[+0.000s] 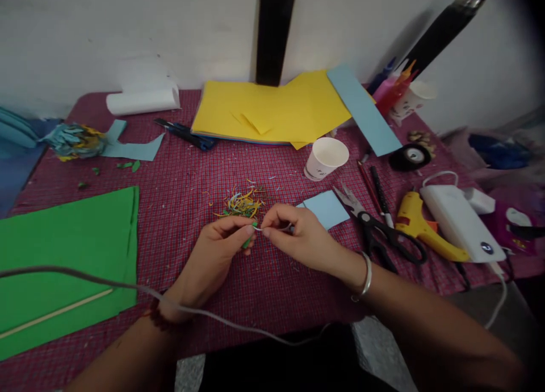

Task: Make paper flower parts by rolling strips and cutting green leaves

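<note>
My left hand (213,256) pinches a small green paper piece (248,241) between thumb and fingers. My right hand (298,236), with a silver bangle at the wrist, pinches a thin pale strip (272,228) that meets the green piece; the fingertips of both hands nearly touch. Just beyond them lies a small pile of yellow, green and blue paper shreds (242,202) on the red checked tablecloth (183,176). A small light-blue paper square (327,209) lies right of my right hand.
Black-handled scissors (378,230), pens and a yellow glue gun (419,224) lie to the right, beside a white power bank (455,222). A paper cup (326,158), yellow sheets (272,111) and a blue strip sit behind. Green paper with a stick (63,250) lies left. A grey cable crosses my left arm.
</note>
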Demonstrator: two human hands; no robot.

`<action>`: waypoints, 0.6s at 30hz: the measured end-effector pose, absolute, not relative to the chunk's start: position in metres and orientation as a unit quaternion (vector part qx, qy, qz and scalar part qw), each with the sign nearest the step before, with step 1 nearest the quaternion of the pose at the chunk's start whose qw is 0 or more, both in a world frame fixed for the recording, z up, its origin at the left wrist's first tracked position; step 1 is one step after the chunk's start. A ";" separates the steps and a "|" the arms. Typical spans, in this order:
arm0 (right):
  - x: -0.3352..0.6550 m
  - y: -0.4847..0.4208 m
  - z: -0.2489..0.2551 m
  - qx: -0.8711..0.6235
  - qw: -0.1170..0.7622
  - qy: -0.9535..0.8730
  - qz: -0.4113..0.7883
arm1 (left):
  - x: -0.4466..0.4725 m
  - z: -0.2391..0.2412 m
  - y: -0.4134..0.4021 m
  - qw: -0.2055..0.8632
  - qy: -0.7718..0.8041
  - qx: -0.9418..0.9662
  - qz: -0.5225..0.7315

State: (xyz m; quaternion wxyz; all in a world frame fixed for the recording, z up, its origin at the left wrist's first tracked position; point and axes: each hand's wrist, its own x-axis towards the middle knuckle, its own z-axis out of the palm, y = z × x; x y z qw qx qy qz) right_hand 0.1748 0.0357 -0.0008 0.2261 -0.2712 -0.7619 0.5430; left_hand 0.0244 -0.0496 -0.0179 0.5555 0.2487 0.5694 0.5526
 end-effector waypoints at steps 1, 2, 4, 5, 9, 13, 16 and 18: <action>0.175 0.036 -0.002 -0.270 0.225 -0.765 0.539 | 0.025 -0.017 -0.050 0.556 0.569 0.253 0.551; 0.175 0.036 -0.003 -0.269 0.225 -0.769 0.535 | 0.025 -0.017 -0.050 0.555 0.569 0.258 0.549; 0.175 0.036 -0.006 -0.274 0.227 -0.773 0.526 | 0.026 -0.015 -0.050 0.554 0.570 0.265 0.546; 0.175 0.036 -0.007 -0.277 0.227 -0.774 0.522 | 0.026 -0.015 -0.050 0.553 0.572 0.266 0.545; 0.176 0.036 -0.010 -0.276 0.214 -0.779 0.521 | 0.026 -0.015 -0.051 0.551 0.579 0.264 0.539; 0.176 0.037 -0.011 -0.253 0.227 -0.792 0.507 | 0.027 -0.017 -0.050 0.573 0.568 0.235 0.542; 0.177 0.038 -0.012 -0.225 0.260 -0.816 0.465 | 0.027 -0.017 -0.049 0.603 0.549 0.189 0.547; 0.177 0.038 -0.012 -0.210 0.272 -0.830 0.440 | 0.027 -0.017 -0.048 0.614 0.543 0.172 0.547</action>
